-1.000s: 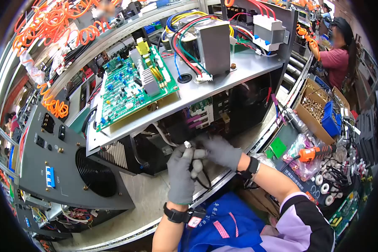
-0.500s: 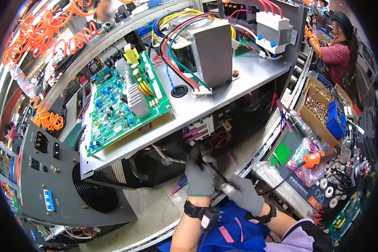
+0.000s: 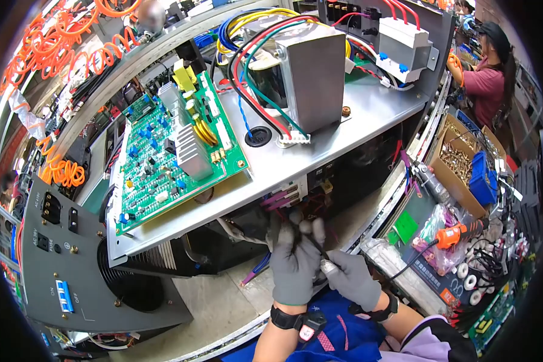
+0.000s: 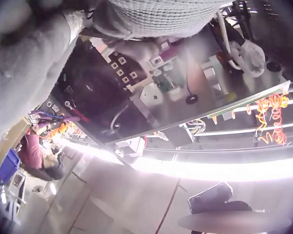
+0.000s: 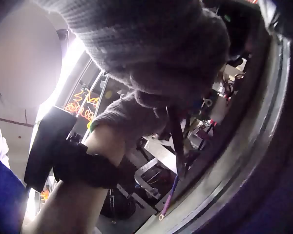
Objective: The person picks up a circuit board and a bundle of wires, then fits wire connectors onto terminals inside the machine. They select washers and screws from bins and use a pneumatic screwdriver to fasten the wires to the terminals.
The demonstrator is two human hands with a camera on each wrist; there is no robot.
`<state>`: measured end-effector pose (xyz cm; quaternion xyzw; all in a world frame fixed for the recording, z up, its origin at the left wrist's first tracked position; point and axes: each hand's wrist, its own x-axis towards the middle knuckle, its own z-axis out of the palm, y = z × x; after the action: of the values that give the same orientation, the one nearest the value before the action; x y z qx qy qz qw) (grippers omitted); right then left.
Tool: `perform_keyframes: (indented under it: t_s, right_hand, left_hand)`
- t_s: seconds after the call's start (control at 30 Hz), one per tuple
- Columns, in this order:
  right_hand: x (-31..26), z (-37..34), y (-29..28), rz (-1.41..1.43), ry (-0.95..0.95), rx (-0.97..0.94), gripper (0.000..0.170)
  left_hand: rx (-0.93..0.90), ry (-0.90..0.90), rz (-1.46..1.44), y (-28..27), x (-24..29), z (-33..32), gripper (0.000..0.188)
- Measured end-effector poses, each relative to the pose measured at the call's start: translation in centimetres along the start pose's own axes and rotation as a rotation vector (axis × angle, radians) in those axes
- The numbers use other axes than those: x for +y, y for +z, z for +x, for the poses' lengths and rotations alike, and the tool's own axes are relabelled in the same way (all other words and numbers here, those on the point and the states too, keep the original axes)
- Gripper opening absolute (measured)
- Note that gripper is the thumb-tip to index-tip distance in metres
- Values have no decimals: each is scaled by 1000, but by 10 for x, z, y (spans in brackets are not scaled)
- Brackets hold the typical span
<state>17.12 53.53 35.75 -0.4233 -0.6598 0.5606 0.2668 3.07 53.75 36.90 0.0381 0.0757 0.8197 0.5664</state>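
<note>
Both hands wear grey knit gloves and work low in front of the open cabinet, below its metal shelf (image 3: 338, 136). My left hand (image 3: 295, 265) grips a black cable (image 3: 314, 243), its fingers pointing up toward the purple-sleeved leads (image 3: 280, 198) inside. Close on its right, my right hand (image 3: 353, 280) holds the same cable between thumb and fingers. In the right wrist view the black cable (image 5: 176, 141) hangs below the right glove (image 5: 156, 58). The far end of the cable is hidden among the fingers.
A green circuit board (image 3: 163, 163) and a grey metal box (image 3: 311, 78) with coloured wires sit on the shelf. A grey switch panel (image 3: 72, 247) stands at left. On the right are a box of brass screws (image 3: 458, 160), an orange-handled tool (image 3: 458, 232) and a person (image 3: 489, 78).
The hands have moved from a small white connector held up at the cabinet front to the black cable. Since half a second ago the right hand has stayed close beside the left.
</note>
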Motion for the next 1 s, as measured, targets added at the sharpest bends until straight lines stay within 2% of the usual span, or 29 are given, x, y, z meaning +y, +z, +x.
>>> perform_keyframes:
  t_s: [0.03,0.07,0.2,0.27,0.37,0.47,0.57,0.67,0.87,1.0]
  right_hand:
    - [0,0,-1,-8,11,-16,23]
    - [0,0,-3,-17,22,-32,24]
    - [-6,3,-12,-24,24,-15,29]
    - [-10,6,-17,74,44,-4,29]
    - [-21,10,-23,92,80,-15,29]
    - [-17,12,-22,88,111,4,30]
    - [-17,13,-21,130,134,32,29]
    - [-22,12,-19,138,128,24,29]
    - [-25,16,-15,68,-15,31,27]
    - [-18,16,-14,58,-13,16,28]
  left_hand:
    - [-18,2,-7,-1,0,1,26]
    - [58,-74,-157,11,5,1,18]
    - [-36,-131,-337,-12,5,18,8]
    - [-71,-114,-414,-1,4,24,7]
    - [-248,-253,-561,-13,5,34,7]
    - [-45,-200,-591,-8,5,32,9]
    - [222,-21,-332,22,-6,26,13]
    - [-314,-351,-493,-24,4,30,13]
    - [-353,-225,-773,-20,0,44,17]
    - [-348,-275,-787,-22,4,46,22]
